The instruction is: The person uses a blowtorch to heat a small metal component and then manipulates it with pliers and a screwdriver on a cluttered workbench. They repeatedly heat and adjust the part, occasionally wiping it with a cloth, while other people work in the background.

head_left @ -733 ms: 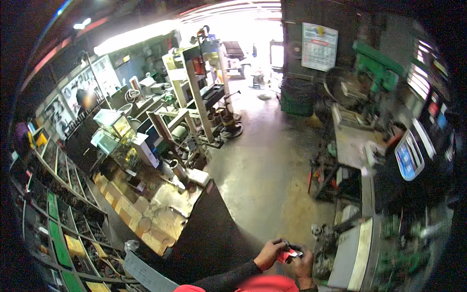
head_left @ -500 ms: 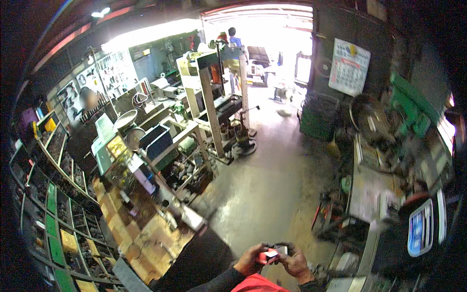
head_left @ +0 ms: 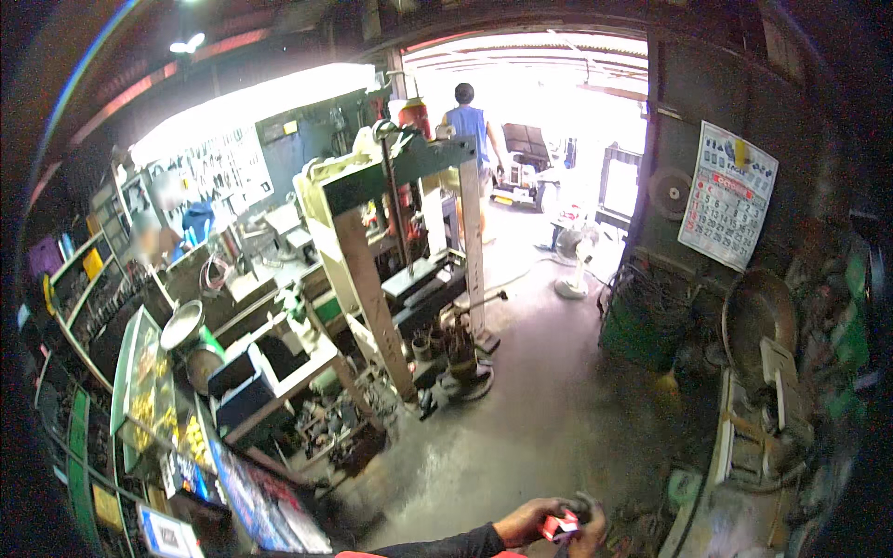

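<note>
Low in the head view, my two hands are together in front of me around a small red-and-white box (head_left: 560, 526). My left hand (head_left: 523, 523) pinches it from the left, with the dark-sleeved forearm stretching in from the lower edge. On the other side, my right hand (head_left: 590, 532) is curled against the box, its fingers dark and slightly blurred. Whether something else small and dark lies among those fingers, I cannot make out. Below the hands the frame cuts off the right wrist.
A tall press frame (head_left: 372, 186) stands ahead on the left, beside a glass showcase (head_left: 133, 372). Concrete floor (head_left: 521, 391) leads to a bright doorway with a white fan (head_left: 579, 244) and a person in blue (head_left: 473, 126). A cluttered bench (head_left: 712, 502) lines the right.
My viewpoint has moved forward, bringing the press frame and doorway closer, and the wooden tabletop has left view. Both hands stay on the box, now lower and further right in the picture.
</note>
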{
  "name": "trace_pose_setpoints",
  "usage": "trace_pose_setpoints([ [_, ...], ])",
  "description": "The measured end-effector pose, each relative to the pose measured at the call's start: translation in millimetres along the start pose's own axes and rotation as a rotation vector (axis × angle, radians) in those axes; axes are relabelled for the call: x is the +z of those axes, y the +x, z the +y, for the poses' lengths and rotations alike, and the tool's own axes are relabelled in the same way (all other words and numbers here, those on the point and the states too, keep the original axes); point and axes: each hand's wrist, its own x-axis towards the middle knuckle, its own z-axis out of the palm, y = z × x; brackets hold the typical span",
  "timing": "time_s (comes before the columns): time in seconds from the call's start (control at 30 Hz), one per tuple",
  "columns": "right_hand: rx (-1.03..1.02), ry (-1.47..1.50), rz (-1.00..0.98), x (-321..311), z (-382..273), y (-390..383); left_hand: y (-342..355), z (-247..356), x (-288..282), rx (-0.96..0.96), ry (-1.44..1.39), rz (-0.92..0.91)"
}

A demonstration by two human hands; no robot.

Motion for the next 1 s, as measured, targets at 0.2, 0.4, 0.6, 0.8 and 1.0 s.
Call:
trace_pose_setpoints([
  [0.2,0.111,0.360,-0.002,5,-34,241,237,152,-54,-0.036,-0.045,-0.076],
  [0.4,-0.002,0.103,-0.248,80,-32,524,399,323,-125,0.438,0.314,0.259],
  [0.6,-0.010,-0.081,-0.660,187,-52,751,472,474,-181,0.537,-0.059,0.433],
  [0.8,-0.372,-0.346,-0.612,310,-13,974,622,622,-294,0.725,1.091,0.854],
  [1.0,-0.266,-0.208,-0.488,363,-37,1192,790,829,-331,0.733,1.243,0.755],
])
